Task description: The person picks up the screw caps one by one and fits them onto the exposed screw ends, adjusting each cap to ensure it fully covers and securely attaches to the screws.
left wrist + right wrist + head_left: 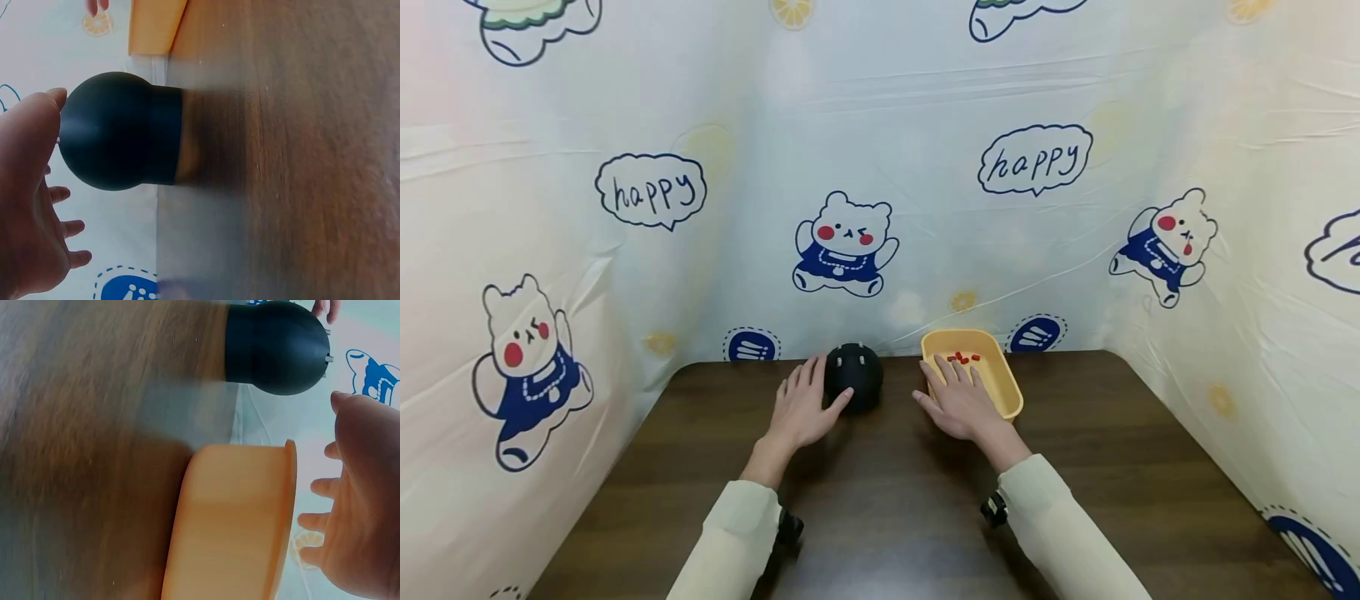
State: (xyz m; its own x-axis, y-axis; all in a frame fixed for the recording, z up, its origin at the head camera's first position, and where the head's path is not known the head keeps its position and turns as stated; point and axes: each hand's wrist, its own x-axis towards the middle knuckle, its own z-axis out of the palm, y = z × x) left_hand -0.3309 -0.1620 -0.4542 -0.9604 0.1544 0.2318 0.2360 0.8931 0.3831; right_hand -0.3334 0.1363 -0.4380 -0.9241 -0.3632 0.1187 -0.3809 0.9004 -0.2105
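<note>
A round black object (854,379) with a flat-sided base stands toward the back of the table; small metal pegs stick out of its top. My left hand (802,407) hovers at its left side, fingers spread and thumb reaching toward its front. The left wrist view shows the ball-shaped body (115,131) near the thumb, with no grip around it. A yellow tray (1009,390) lies to the right, with several small red pieces (962,358) inside. Over its left part is my right hand (958,404), fingers spread and holding nothing; the right wrist view has them above the rim.
The dark wooden table (880,517) reaches forward to a pale curtain (925,250) printed with cartoon bears, which closes off the back and both sides. Black wrist-worn devices (994,510) sit under both sleeves.
</note>
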